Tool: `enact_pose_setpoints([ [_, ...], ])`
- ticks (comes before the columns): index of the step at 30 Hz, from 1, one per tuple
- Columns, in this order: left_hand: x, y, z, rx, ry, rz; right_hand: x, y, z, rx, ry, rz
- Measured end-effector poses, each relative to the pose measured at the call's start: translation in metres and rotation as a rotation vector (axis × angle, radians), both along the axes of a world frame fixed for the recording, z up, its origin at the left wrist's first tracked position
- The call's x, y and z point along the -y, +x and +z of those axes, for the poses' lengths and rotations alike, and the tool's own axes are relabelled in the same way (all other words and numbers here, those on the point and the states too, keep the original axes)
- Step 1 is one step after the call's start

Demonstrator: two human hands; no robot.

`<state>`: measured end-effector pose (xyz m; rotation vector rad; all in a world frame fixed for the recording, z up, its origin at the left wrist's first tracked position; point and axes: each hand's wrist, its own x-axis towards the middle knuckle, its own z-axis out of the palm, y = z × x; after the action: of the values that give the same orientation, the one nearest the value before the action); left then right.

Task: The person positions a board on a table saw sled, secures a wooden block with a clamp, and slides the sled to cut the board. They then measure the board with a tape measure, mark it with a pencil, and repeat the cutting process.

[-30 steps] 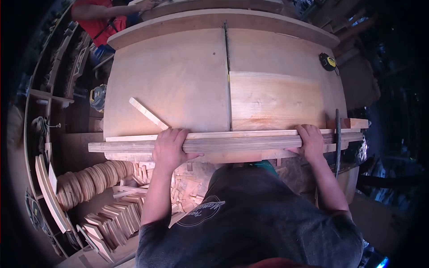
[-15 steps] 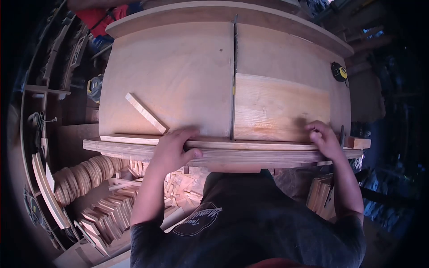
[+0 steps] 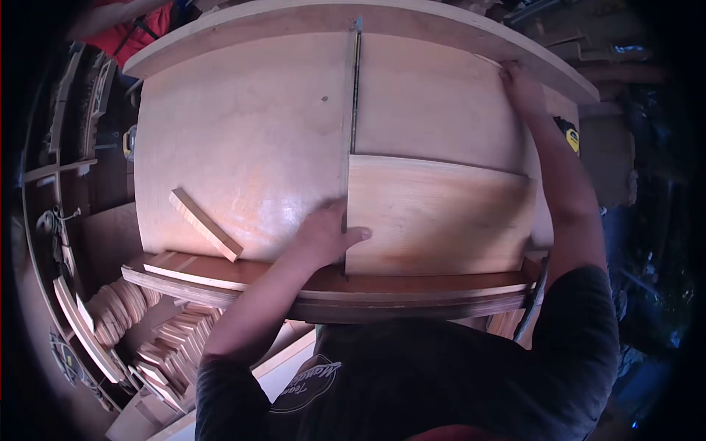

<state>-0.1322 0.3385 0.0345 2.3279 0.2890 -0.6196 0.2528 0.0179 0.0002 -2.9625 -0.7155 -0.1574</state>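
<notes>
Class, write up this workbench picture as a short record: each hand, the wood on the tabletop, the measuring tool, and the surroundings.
Left hand: at the left edge of the wooden panel, thumb over its surface
Right hand: stretched to the far rail; fingertip contact unclear
Panel: flat on the tabletop, right of the loose strip
Loose strip: lying slantwise, one end near the front rail
Tape measure: beside the right forearm, partly hidden
Surroundings: stacked wood pieces below left; another person's red clothing at upper left
</notes>
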Motion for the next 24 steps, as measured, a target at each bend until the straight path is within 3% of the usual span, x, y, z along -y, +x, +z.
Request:
enact_pose_setpoints([
  [3, -0.009, 0.016, 0.01, -0.242, -0.12, 0.011, 0.006, 0.016, -0.014, 0.049, 0.008, 0.083],
  [7, -0.016, 0.02, 0.012, -0.26, -0.161, -0.019, -0.019, -0.007, -0.005, 0.106, 0.044, 0.271],
  [9, -0.017, 0.018, 0.01, -0.187, -0.207, -0.041, -0.059, -0.049, 0.008, -0.239, 0.347, 0.289],
  [12, -0.013, 0.018, 0.012, -0.286, -0.155, -0.016, -0.114, -0.114, 0.026, -0.561, 0.475, 0.439],
  [14, -0.006, 0.006, 0.003, -0.211, -0.097, -0.018, -0.137, -0.133, 0.021, -0.48, 0.491, 0.651],
  [16, -0.004, 0.006, 0.003, -0.126, -0.031, -0.017, -0.138, -0.137, -0.002, -0.458, 0.467, 0.682],
  [18, -0.006, 0.012, 0.011, -0.374, -0.029, -0.091, -0.139, -0.135, -0.018, -0.414, 0.475, 0.755],
  [22, -0.003, 0.011, 0.029, -0.422, 0.015, -0.165, -0.146, -0.135, -0.02, -0.338, 0.392, 0.751],
  [24, 0.002, 0.003, 0.055, -0.45, 0.118, -0.346, -0.15, -0.137, -0.019, -0.245, 0.392, 0.765],
])
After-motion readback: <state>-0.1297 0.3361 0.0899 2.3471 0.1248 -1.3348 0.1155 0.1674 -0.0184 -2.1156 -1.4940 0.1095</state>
